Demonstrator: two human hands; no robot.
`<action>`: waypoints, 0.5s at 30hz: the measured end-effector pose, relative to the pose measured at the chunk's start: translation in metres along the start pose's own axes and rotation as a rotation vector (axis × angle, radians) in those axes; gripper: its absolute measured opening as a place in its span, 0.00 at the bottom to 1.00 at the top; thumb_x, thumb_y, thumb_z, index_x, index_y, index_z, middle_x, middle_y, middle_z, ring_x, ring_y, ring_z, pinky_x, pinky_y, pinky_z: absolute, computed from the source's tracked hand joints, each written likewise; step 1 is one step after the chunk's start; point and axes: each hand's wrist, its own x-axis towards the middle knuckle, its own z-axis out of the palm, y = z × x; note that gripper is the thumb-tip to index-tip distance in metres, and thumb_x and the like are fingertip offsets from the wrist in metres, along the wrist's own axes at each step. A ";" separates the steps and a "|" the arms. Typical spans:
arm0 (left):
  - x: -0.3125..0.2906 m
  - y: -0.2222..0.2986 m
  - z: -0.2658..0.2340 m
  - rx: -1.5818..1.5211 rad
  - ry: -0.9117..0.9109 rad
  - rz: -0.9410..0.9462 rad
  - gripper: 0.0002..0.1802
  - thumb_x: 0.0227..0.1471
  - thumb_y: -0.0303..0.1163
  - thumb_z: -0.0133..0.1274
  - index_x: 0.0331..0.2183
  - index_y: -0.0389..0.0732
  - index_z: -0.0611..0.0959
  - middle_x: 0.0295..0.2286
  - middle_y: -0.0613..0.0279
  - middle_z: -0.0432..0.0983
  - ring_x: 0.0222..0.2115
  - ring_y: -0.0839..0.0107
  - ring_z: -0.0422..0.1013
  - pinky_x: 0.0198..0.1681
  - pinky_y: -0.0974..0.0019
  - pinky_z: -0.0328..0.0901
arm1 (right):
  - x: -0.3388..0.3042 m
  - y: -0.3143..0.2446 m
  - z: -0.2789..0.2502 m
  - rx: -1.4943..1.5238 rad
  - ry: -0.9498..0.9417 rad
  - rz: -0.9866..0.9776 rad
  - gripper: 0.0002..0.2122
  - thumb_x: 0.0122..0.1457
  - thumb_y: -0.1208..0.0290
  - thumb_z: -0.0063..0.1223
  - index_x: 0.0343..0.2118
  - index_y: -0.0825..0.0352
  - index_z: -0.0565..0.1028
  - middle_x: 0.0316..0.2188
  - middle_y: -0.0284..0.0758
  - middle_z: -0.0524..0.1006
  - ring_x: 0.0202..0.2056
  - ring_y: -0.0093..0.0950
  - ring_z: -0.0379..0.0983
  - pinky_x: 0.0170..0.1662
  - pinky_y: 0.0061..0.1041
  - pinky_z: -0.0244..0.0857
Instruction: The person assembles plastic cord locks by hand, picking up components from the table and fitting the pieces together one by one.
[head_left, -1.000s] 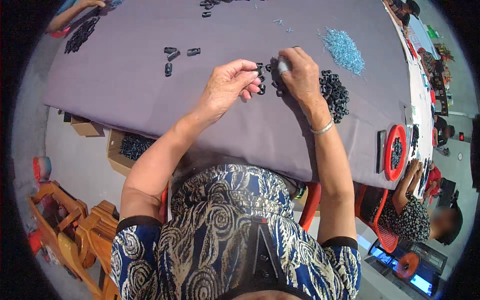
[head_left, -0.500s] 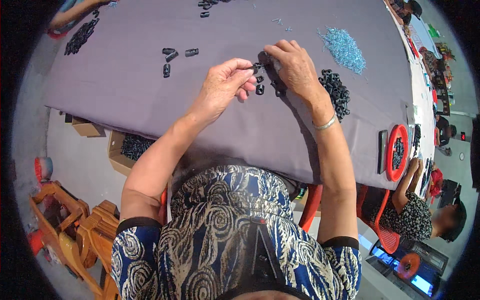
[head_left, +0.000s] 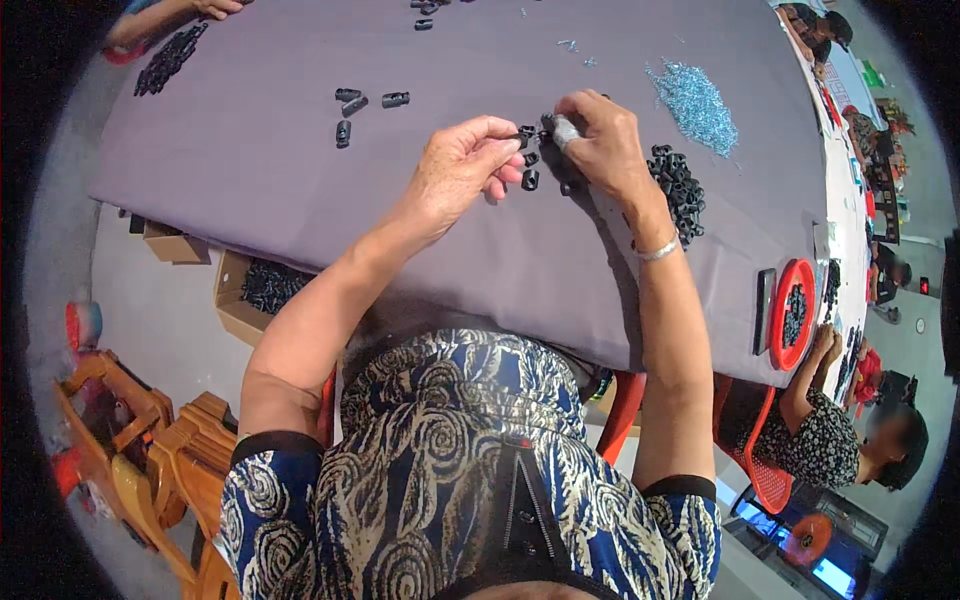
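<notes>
Over the grey cloth, my left hand [head_left: 468, 165] pinches a small black cord-lock piece [head_left: 524, 138] between thumb and forefinger, its other fingers loosely curled. Just to the right, my right hand [head_left: 602, 140] is closed on another small black cord-lock piece [head_left: 547, 121], a pale wrap showing on one finger. The two pieces face each other almost end to end; whether they touch I cannot tell. Beneath my hands lie loose black pieces [head_left: 530, 181]. Right of my right wrist is a heap of short black barrels [head_left: 679, 195], with a pile of tiny bluish-silver springs [head_left: 697, 108] beyond it.
Several assembled-looking black cord locks [head_left: 344, 133] lie left of my hands. A red basket [head_left: 779, 340] of black pieces sits at the right edge beside a dark phone-like slab [head_left: 764, 311]. Another person's hand [head_left: 218, 8] is at the far left; a co-worker [head_left: 810, 430] sits at right.
My right hand has drawn its fingers in and now holds a black piece up near the left hand's piece. The whole view has shifted slightly. At the far left, the other person's hand shows more.
</notes>
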 end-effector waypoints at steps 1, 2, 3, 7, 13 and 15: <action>-0.001 0.001 0.000 0.006 -0.004 -0.003 0.15 0.58 0.32 0.48 0.44 0.31 0.75 0.31 0.59 0.76 0.27 0.78 0.71 0.26 0.77 0.68 | -0.004 -0.007 -0.003 0.122 0.055 0.066 0.09 0.43 0.80 0.53 0.30 0.68 0.74 0.26 0.40 0.75 0.29 0.38 0.74 0.33 0.32 0.67; -0.001 0.002 0.000 0.013 -0.008 -0.006 0.16 0.58 0.32 0.49 0.44 0.31 0.75 0.30 0.59 0.76 0.26 0.78 0.71 0.26 0.77 0.68 | -0.007 -0.017 -0.006 0.165 0.088 0.057 0.08 0.42 0.81 0.54 0.29 0.69 0.74 0.24 0.40 0.76 0.26 0.36 0.74 0.31 0.28 0.68; -0.001 0.002 0.000 0.013 -0.008 -0.010 0.16 0.58 0.32 0.49 0.44 0.31 0.75 0.30 0.59 0.76 0.26 0.78 0.71 0.26 0.77 0.68 | -0.009 -0.025 -0.009 0.167 0.088 0.061 0.08 0.42 0.81 0.54 0.29 0.69 0.74 0.24 0.40 0.76 0.26 0.36 0.74 0.31 0.28 0.68; 0.000 0.001 0.001 0.032 0.011 -0.002 0.15 0.58 0.31 0.49 0.44 0.30 0.75 0.30 0.60 0.75 0.26 0.79 0.71 0.26 0.77 0.68 | -0.019 -0.041 -0.005 0.256 0.124 0.029 0.08 0.42 0.80 0.54 0.29 0.69 0.74 0.24 0.39 0.75 0.27 0.36 0.74 0.31 0.30 0.67; 0.000 0.000 0.004 0.070 0.013 0.020 0.14 0.57 0.30 0.49 0.43 0.30 0.76 0.29 0.61 0.76 0.25 0.80 0.71 0.26 0.77 0.68 | -0.024 -0.044 -0.005 0.033 0.104 -0.121 0.08 0.42 0.78 0.56 0.28 0.67 0.74 0.24 0.38 0.73 0.28 0.39 0.72 0.33 0.34 0.66; -0.002 0.000 0.005 0.100 0.019 0.029 0.14 0.57 0.29 0.49 0.43 0.30 0.76 0.29 0.61 0.76 0.25 0.80 0.71 0.26 0.77 0.67 | -0.025 -0.044 -0.005 -0.009 0.077 -0.141 0.09 0.41 0.78 0.56 0.29 0.66 0.73 0.24 0.38 0.72 0.29 0.39 0.71 0.33 0.34 0.65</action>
